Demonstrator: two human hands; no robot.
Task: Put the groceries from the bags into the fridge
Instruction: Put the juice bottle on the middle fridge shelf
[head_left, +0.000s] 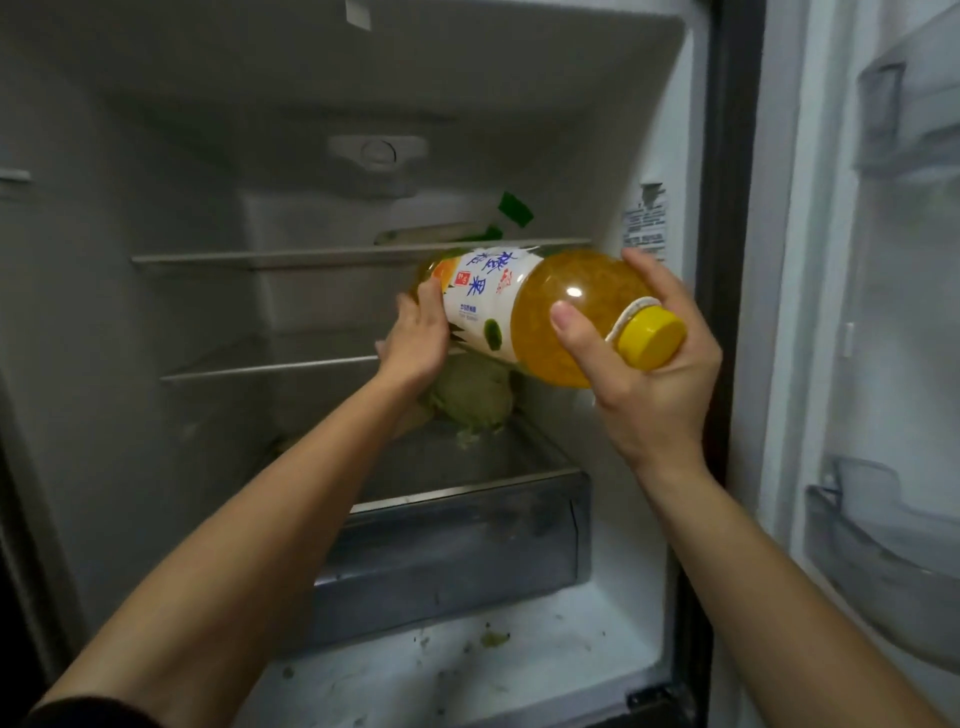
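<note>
A large bottle of orange juice (540, 306) with a white label and a yellow cap lies on its side in the air inside the open fridge (218, 171), cap toward me. My right hand (644, 384) grips its neck end by the cap. My left hand (418, 338) holds its base end, between the upper glass shelf (311, 257) and the middle shelf (249, 370). Below the bottle a green cabbage (475, 397) rests over the drawer, partly hidden by my left hand and the bottle.
A green-and-white packet (511, 213) lies on the upper shelf at the back right. The clear crisper drawer (457, 561) stands pulled partly out. Green scraps dot the fridge floor (493, 636). The open door with its bins (883, 545) stands to the right.
</note>
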